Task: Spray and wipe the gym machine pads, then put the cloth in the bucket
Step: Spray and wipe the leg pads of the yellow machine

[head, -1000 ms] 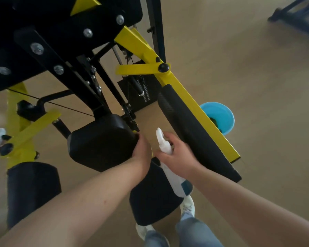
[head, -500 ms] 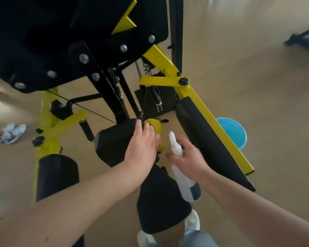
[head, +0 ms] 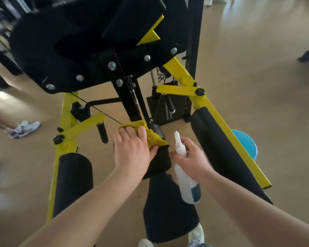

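While the left hand (head: 132, 150) presses the cloth (head: 151, 135) flat on a middle pad (head: 159, 162), the right hand (head: 193, 161) grips the spray bottle (head: 186, 184); likely mid-wipe, with the bucket (head: 246, 143) step not yet done.

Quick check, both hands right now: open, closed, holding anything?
Left hand: open, fingers flat, pressing the yellow cloth onto the black pad.
Right hand: closed around the spray bottle.

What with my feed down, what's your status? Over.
Left hand pressing cloth on pad. Right hand gripping spray bottle. Bucket partly behind yellow frame.
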Tool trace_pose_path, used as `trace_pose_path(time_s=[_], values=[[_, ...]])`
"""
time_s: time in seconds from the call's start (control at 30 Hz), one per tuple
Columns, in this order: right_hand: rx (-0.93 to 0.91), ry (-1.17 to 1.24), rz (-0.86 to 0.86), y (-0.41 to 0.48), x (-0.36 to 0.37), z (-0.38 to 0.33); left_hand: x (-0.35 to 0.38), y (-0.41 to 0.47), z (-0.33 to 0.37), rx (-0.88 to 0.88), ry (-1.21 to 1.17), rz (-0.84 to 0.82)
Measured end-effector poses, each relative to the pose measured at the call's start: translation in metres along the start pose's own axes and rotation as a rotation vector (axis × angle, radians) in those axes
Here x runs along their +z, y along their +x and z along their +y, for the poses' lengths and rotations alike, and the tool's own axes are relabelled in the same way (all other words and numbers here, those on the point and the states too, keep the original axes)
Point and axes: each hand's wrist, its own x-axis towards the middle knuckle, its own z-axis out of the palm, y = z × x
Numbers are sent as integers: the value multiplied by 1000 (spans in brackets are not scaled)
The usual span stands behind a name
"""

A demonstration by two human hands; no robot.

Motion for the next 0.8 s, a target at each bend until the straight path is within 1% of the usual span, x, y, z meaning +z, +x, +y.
trace_pose_path(time_s=[0.23,0.3,0.4,0.5,0.6,0.73,0.8], values=[[-26,-19,23,5,-2,-10,3,36,45,300,-79,90],[-24,-22,56,6,-1,-12,4,37,45,344,-112,114],[-25,-46,64,7,1,-17,14,32,32,361,-215,193],[-50,-58,60,8,4,-23,27,21,18,347,-279,254],[-86,-84,63,4,9,-32,38,7,2,283,-312,308],[-105,-107,48,-3,15,-41,61,-18,-31,109,-363,334],[-103,-107,41,-6,18,-43,73,-30,-44,-5,-476,295]])
